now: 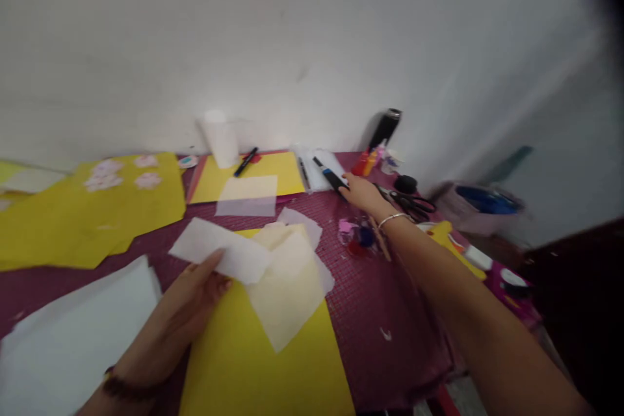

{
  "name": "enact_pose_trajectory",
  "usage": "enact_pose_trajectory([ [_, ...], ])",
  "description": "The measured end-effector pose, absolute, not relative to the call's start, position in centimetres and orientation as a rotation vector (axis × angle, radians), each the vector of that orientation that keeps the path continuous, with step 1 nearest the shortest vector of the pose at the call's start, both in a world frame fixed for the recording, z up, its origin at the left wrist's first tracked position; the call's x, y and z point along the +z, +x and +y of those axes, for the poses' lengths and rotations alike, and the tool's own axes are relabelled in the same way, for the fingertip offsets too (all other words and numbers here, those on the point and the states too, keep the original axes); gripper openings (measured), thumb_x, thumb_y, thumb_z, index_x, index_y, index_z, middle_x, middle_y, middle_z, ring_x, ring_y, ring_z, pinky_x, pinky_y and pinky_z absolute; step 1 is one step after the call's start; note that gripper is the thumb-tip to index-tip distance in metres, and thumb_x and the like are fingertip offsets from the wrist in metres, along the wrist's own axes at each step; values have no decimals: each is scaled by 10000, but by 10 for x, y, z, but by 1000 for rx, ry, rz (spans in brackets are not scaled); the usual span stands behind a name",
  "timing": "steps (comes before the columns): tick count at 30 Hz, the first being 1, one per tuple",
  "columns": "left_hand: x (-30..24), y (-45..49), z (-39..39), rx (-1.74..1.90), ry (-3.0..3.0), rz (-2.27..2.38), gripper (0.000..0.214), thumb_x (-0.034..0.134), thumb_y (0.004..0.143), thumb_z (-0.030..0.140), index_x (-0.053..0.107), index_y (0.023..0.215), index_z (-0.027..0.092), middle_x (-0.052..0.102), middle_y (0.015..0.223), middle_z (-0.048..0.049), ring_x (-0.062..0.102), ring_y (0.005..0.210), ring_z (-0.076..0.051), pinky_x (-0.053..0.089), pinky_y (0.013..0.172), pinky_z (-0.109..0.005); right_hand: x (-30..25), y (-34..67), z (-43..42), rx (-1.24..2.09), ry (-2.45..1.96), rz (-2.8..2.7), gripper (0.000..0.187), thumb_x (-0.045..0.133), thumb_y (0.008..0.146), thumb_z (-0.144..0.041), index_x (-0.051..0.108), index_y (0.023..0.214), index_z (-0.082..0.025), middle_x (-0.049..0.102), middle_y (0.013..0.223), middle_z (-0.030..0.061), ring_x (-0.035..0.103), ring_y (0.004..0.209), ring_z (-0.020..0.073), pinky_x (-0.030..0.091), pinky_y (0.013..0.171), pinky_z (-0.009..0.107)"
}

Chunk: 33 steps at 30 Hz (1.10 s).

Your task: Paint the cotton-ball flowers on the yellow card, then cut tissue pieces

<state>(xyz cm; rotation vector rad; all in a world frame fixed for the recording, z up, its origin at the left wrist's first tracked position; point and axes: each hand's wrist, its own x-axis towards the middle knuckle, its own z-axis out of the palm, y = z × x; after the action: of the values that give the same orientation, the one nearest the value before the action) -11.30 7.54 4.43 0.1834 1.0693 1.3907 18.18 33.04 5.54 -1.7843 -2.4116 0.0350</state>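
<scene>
My left hand (202,292) pinches a folded strip of white paper (221,250) between thumb and fingers, above a yellow sheet (273,377). Crumpled cream and white tissue-like paper (287,292) lies on that sheet, beside the strip. At the back right, my right hand (363,195) reaches out with its fingers closed around the near end of a slim black-and-blue pen-like tool (328,172). Blur hides its exact kind. The tool's far end points over a clear plastic packet (319,159). Black-handled scissors (414,203) lie just right of that hand.
Yellow paper with pink paper flowers (104,175) spreads at left, above a white paper stack (82,331). Behind stand a white cup-like roll (221,140), a black marker (246,162) and a dark bottle (385,128). A yellow glue gun (451,247) lies right.
</scene>
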Motion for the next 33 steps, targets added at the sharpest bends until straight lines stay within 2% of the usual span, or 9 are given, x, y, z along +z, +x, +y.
enact_pose_trajectory([
  [5,46,-111,80,1538,182,1014,165,756,693,147,677,838,147,739,802,-48,684,679,-176,567,654,-279,44,162,342,-104,-1853,-2489,482,499,894,-310,469,1333,-113,653,1137,211,649,1028,314,483,861,394],
  [11,43,-111,79,1574,219,1129,93,712,714,117,689,802,139,737,804,-74,675,636,-175,551,617,-273,50,169,338,-147,-1859,-2306,521,469,880,-250,442,1368,-67,576,1229,252,604,1097,345,463,911,438],
  [15,43,-110,79,1656,228,1168,105,690,731,126,675,833,143,724,785,-47,656,624,-136,532,589,-223,65,174,294,54,-1633,-2168,564,518,844,-264,452,1375,-89,563,1282,222,581,1144,331,448,974,453],
  [18,47,-111,78,1717,209,1126,132,687,729,108,647,850,142,696,724,-9,622,557,-98,499,524,-180,68,177,224,341,-1303,-2154,572,567,824,-293,459,1372,-169,583,1298,143,583,1156,288,458,992,436],
  [21,53,-113,79,1743,137,1079,86,639,761,76,600,800,143,658,645,15,582,470,-81,452,435,-160,65,177,142,546,-1035,-2262,551,557,822,-231,459,1364,-236,576,1317,89,559,1195,252,439,1027,423],
  [26,54,-119,81,1736,36,1045,109,576,814,52,567,778,155,650,625,19,568,427,-62,368,356,-118,69,171,64,747,-953,-2406,602,557,771,-135,462,1358,-225,593,1233,105,587,1109,234,482,961,398],
  [30,53,-119,80,1763,114,1016,107,590,811,56,603,848,156,694,704,0,642,517,-97,430,393,-141,73,166,58,775,-955,-2425,621,540,758,-107,465,1365,-209,588,1197,110,589,1077,222,485,954,395],
  [33,55,-117,78,1804,210,982,124,600,795,44,620,856,149,717,749,-8,670,579,-116,527,505,-191,70,162,63,760,-939,-2414,635,543,753,-105,458,1373,-212,574,1239,113,575,1124,229,464,995,414],
])
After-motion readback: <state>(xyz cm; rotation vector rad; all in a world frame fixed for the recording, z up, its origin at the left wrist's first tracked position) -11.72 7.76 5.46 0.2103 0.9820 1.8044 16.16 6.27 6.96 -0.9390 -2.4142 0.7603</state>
